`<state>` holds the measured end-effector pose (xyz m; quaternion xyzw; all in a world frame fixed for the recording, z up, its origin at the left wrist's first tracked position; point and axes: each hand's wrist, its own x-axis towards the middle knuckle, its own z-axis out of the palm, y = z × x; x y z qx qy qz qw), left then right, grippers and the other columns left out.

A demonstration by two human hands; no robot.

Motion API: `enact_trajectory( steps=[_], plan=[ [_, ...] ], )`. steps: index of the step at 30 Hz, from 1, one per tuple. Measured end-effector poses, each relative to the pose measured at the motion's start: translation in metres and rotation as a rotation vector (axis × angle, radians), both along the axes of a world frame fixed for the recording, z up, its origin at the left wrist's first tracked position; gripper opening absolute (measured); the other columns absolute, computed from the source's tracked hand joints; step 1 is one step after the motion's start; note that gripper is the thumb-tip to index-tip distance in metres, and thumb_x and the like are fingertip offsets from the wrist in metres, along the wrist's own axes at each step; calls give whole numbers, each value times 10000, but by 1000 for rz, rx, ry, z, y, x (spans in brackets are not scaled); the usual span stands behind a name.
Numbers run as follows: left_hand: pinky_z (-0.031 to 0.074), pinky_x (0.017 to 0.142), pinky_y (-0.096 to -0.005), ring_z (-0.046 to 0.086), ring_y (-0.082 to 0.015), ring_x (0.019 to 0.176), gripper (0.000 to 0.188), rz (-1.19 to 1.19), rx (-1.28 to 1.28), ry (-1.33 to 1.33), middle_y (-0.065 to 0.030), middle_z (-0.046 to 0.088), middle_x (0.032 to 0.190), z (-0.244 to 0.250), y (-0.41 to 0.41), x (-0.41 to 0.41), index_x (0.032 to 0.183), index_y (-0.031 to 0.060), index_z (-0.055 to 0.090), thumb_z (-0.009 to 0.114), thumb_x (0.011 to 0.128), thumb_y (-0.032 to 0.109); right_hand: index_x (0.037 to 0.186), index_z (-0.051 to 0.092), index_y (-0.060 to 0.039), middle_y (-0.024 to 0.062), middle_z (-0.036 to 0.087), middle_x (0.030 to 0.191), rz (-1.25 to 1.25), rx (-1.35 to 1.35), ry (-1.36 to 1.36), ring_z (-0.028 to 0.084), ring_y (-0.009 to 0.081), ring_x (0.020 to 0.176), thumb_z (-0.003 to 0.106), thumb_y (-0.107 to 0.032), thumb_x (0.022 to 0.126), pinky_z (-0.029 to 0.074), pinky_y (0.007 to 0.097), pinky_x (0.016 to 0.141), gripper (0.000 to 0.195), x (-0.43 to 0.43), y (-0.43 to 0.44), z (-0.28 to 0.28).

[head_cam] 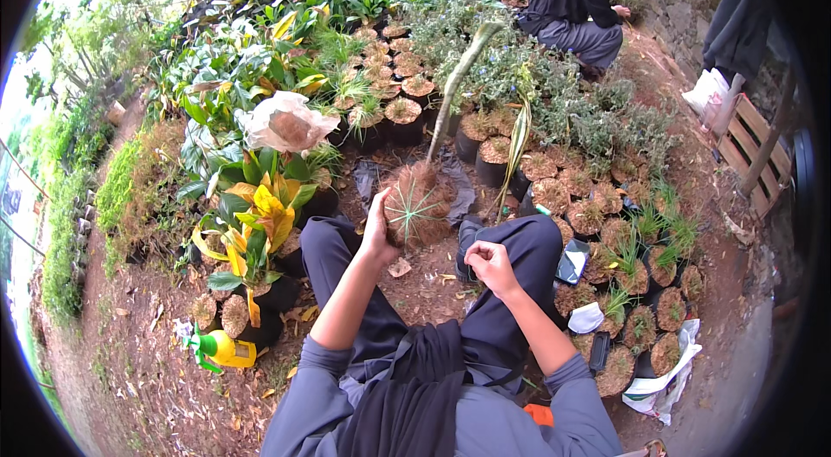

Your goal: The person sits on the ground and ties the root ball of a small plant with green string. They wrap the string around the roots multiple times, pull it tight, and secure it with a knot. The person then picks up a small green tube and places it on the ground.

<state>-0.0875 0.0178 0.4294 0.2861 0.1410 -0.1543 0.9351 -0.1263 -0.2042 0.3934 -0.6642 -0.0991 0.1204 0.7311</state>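
Between my knees is a round ball of brown fibre with green strands crossing in a star shape on its side. My left hand lies against its left side, palm towards it, fingers pointing up. A long pale green-grey stem or stick rises behind the ball; where its lower end sits cannot be told. My right hand is in front of my right knee, apart from the ball, its fingers curled in; whether it pinches a thin strand cannot be told. A black plastic sheet lies partly under the ball.
Potted plants in black bags stand ahead and at both sides. A white plastic bag is at front left, a yellow spray bottle at left. At right lie a phone and a white bag. A person crouches at upper right near a wooden pallet.
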Motion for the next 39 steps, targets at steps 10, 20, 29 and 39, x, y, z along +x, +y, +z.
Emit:
enact_trajectory(
  steps=[10, 20, 29, 39],
  plan=[
    [428, 904, -478, 569, -247, 1021, 432, -163, -37, 84, -65, 587, 1141, 2, -12, -28, 1178, 136, 537, 424, 882, 430, 838, 551, 12, -60, 497, 679, -25, -88, -179, 391, -9, 604, 543, -39, 841, 316, 182, 503, 52, 16, 18, -19],
    [435, 926, -478, 568, -278, 1045, 500, -356, -235, -19, -125, 569, 1166, -30, -9, -45, 1215, 59, 496, 365, 911, 432, 940, 566, 16, -18, 538, 733, 215, -365, -207, 498, 32, 675, 502, 7, 824, 417, 225, 584, 132, 39, 11, 5],
    [442, 903, -469, 591, -269, 981, 470, -318, 1, 229, -115, 603, 1108, -58, -19, -50, 1155, 68, 545, 477, 856, 425, 853, 556, -5, -57, 471, 699, 339, -466, -307, 410, 23, 650, 537, -30, 859, 359, 190, 562, 32, 111, 39, -24],
    [491, 833, -402, 596, -196, 947, 396, -285, -150, 221, -68, 608, 1065, -63, -7, -46, 1093, 92, 553, 544, 840, 395, 823, 567, -5, -26, 504, 657, 163, -266, -393, 422, 34, 619, 549, -18, 831, 377, 210, 550, 24, 119, 68, -30]
  ],
)
